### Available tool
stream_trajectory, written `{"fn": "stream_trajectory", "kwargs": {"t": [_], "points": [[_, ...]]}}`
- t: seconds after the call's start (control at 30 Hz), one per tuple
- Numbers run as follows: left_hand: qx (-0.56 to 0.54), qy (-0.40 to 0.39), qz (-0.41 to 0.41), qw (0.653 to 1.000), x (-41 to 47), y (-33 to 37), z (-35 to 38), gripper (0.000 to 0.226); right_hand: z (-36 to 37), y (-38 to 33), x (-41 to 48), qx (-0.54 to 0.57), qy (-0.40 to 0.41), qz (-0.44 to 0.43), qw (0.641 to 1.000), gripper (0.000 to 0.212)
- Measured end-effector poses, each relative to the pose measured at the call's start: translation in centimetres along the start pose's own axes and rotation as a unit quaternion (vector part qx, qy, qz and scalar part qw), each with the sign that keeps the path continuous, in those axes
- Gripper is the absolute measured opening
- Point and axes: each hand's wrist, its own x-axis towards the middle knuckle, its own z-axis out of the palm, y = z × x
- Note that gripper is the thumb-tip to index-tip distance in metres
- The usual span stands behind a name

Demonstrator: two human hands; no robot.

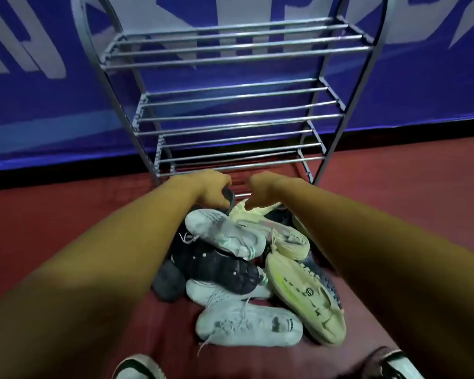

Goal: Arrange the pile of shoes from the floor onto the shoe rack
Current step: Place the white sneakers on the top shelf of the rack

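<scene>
Task barely started, by my read. The shoe rack (238, 113) stands at the far edge of the floor (66, 214) against the blue banner (39, 105). Every shelf I can see holds nothing. The pile of shoes (238, 269) lies on the floor just in front of the rack. I count roughly eight shoes, tangled, some soles-up. My left hand (208, 190) is curled round the rim of a dark shoe (229, 198) at the pile's far end. My right hand (263, 187) pinches the far end of a cream sneaker (274, 228) beside it. Both shoes look barely lifted and touch the pile. Remaining: white sneakers (225, 231), a black shoe (216, 266), a second cream sneaker (304, 296) and a grey slipper (167, 283). Nothing is placed yet, so everything is left to do.
</scene>
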Motion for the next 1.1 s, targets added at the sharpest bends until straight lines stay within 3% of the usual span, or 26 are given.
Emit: {"fn": "stream_trajectory", "kwargs": {"t": [0.13, 0.33, 0.6, 0.8, 0.97, 1.1], "points": [[-0.004, -0.063, -0.003, 0.998, 3.3, -0.3, 6.2, 0.064, 5.4, 1.1, 3.0, 0.007, -0.068, 0.027, 0.997, 0.058], [-0.006, -0.1, 0.0, 0.995, 7.3, -1.4, 10.4, 0.072, 11.4, 2.1, 7.1, 0.002, -0.133, 0.039, 0.99, 0.043], [-0.009, -0.125, 0.005, 0.992, 9.4, -1.8, 11.0, 0.07, 13.3, 2.9, 8.4, -0.001, -0.124, 0.057, 0.991, 0.038], [-0.018, -0.117, 0.01, 0.993, 8.7, -1.0, 9.7, 0.073, 10.7, 1.9, 7.7, -0.019, -0.084, 0.019, 0.996, 0.027], [0.026, -0.085, 0.023, 0.996, 5.8, -0.6, 6.9, 0.049, 4.4, 1.4, 4.7, -0.067, -0.052, -0.007, 0.996, 0.033], [0.038, -0.041, 0.031, 0.998, 2.6, 0.1, 3.1, 0.05, -0.5, 1.5, 1.4, -0.061, -0.015, -0.004, 0.998, 0.029]]}}
